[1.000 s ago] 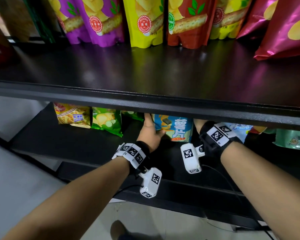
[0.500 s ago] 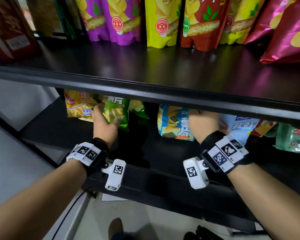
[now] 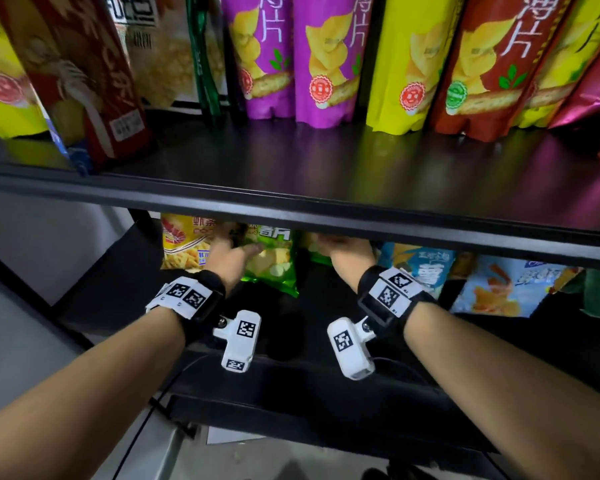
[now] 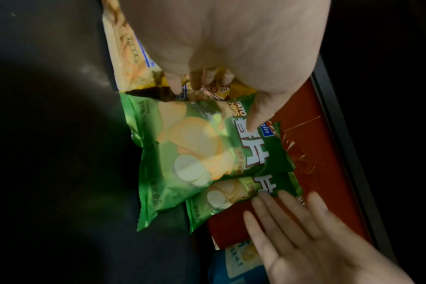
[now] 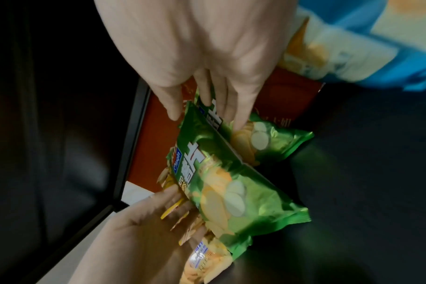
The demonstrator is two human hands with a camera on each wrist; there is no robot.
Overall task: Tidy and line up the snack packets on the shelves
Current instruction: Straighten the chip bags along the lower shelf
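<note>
Left hand (image 4: 231, 48) fingers relaxed on front green chip packet (image 4: 195, 153), right hand (image 5: 202, 57) flat-fingered against rear green packet (image 5: 268, 142), lower shelf (image 3: 125, 282).

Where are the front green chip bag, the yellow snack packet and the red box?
front green chip bag (image 4: 195, 153), left wrist view, printed front.
yellow snack packet (image 3: 184, 247), head view, lower front.
red box (image 4: 311, 138), left wrist view, bare face.

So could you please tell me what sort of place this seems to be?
Probably a shop's snack aisle or a mock-up of one: black metal shelves in tiers, upright purple crisp pouches in a row above, green foil crisp packets below.
</note>
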